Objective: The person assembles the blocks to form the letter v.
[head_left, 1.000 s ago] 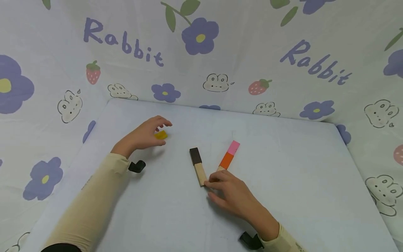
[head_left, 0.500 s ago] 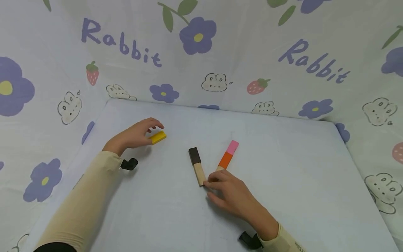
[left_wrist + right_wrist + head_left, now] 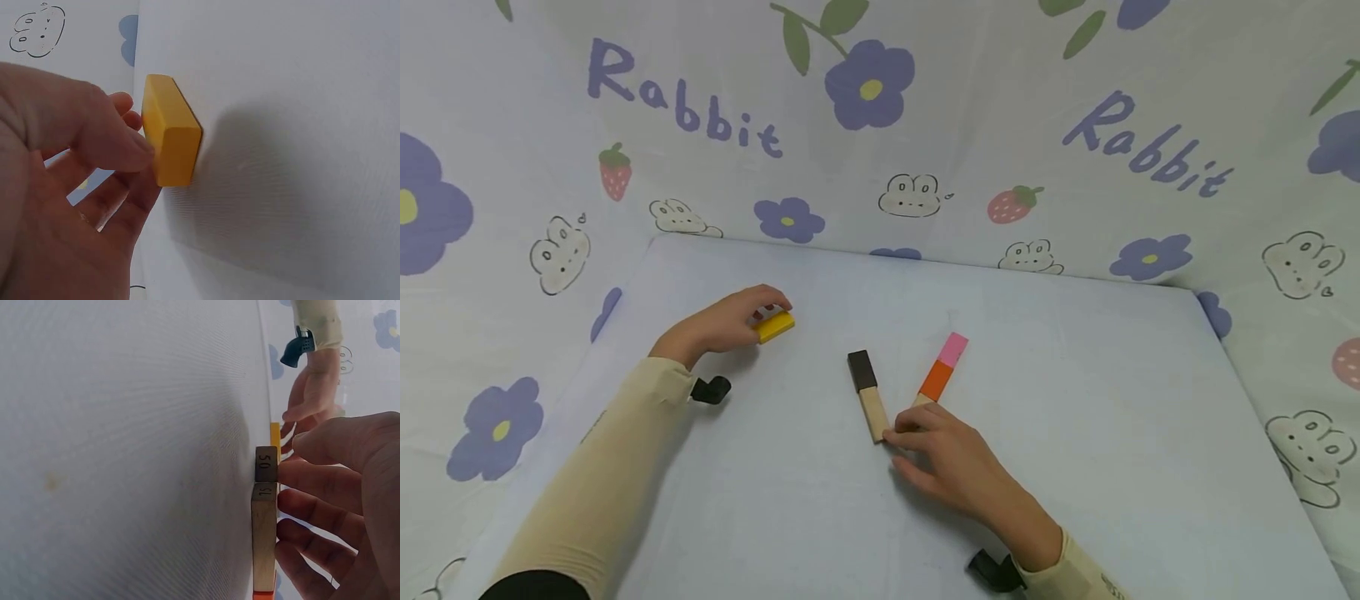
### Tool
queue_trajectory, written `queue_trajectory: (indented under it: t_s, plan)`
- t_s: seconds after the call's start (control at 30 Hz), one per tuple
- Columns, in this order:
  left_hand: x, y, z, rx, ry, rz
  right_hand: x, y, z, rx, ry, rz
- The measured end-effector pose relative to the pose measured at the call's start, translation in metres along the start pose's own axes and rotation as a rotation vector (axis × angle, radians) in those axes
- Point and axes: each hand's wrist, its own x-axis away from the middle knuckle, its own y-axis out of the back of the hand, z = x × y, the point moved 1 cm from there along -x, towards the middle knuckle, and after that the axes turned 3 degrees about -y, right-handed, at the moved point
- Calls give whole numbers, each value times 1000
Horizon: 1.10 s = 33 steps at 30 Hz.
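In the head view, my left hand is at the far left of the white table, with its thumb and fingers around a yellow block. The left wrist view shows the thumb pressed to one face of that yellow block and fingers behind it. My right hand rests its fingertips at the near ends of two rows of blocks that meet in a V. One row is a black block and a plain wooden block. The other has a pink block, an orange block and a wooden block, partly covered by the hand.
The white tabletop carries both rows near its middle. Behind it hangs a cloth printed with rabbits and flowers. A small black device sits at the left wrist, and a similar black device at the right.
My left hand has drawn back slightly to the left, and its fingers have lowered onto the yellow block, which has turned and shows more of itself. My right hand and the two rows stay put.
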Motion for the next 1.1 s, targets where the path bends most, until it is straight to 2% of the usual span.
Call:
queue_trajectory:
  t_s: [0.17, 0.67, 0.83, 0.97, 1.1]
  plan:
    - [-1, -3, 1, 7, 21, 0, 0, 0, 0, 1, 6, 0]
    - [-1, -8, 6, 18, 26, -31, 1, 0, 0, 10, 1, 2]
    - [-1, -9, 6, 19, 53, -39, 1, 1, 0, 10, -6, 12]
    - [-2, -10, 6, -13, 66, -51, 1, 0, 0, 3, -4, 9]
    - [-5, -11, 7, -57, 51, -70, 1, 1, 0, -3, -10, 11]
